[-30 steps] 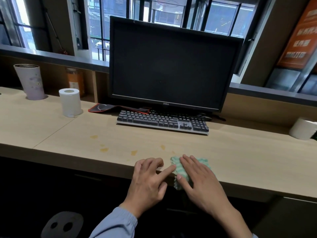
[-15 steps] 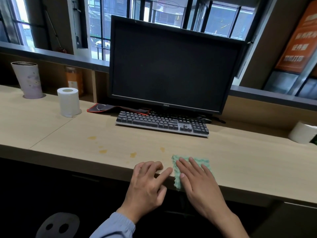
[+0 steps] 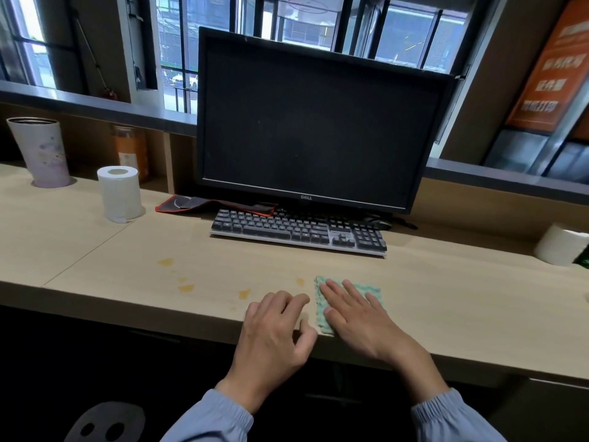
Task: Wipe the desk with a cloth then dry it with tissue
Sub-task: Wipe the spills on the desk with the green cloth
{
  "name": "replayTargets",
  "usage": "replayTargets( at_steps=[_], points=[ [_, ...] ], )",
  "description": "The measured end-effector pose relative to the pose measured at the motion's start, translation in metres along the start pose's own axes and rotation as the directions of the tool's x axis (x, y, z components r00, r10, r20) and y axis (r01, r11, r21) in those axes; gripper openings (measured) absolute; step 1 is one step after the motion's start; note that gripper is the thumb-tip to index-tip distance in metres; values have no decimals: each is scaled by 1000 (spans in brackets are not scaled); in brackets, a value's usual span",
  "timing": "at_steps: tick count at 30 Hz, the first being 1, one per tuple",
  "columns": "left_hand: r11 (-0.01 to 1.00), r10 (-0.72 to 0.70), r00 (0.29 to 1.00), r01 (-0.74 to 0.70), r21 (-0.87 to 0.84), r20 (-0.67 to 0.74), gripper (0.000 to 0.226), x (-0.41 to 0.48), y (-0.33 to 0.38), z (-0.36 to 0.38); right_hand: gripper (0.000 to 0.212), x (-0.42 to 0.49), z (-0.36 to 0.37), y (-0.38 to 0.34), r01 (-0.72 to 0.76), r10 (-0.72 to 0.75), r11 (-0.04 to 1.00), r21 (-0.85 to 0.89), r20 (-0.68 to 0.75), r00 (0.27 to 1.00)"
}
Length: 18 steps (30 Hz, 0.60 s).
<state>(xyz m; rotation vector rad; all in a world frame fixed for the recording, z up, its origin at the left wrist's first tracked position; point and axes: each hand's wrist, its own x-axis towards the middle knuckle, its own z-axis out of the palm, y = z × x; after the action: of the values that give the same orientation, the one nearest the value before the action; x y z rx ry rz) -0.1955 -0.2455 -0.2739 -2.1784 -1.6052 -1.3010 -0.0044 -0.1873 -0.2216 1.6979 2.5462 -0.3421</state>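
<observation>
The right hand lies flat on the green cloth, fingers spread and pressing it to the counter at the front edge; the palm hides much of the cloth. The left hand rests just beside it, fingers loosely curled, holding nothing. Yellowish stains dot the counter left of the hands. A tissue roll stands far left near a cup; a second roll is cut off at the right edge. The mouse behind the keyboard is hard to make out.
</observation>
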Motion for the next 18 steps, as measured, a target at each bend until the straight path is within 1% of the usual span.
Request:
replayTargets(
  at_steps=[4,6,11,14,18],
  points=[
    [1000,-16,1000,16,-2,11,19,23,-5,-6,57,31,-13,4,-36,36,999,19,4,999],
    [1000,-19,1000,18,20,14,18,32,-7,-6,58,50,-18,5,-47,47,999,17,-21,999],
    [996,-92,995,92,5,25,20,41,-8,0,59,78,-22,4,-101,104,994,47,-61,993],
    [991,-132,991,132,12,36,19,45,-9,1,59,80,-23,2,-112,115,992,51,-64,991],
    [978,-202,979,201,53,15,16,48,-10,1,59,68,-19,2,-115,117,992,48,-60,991]
  ],
)
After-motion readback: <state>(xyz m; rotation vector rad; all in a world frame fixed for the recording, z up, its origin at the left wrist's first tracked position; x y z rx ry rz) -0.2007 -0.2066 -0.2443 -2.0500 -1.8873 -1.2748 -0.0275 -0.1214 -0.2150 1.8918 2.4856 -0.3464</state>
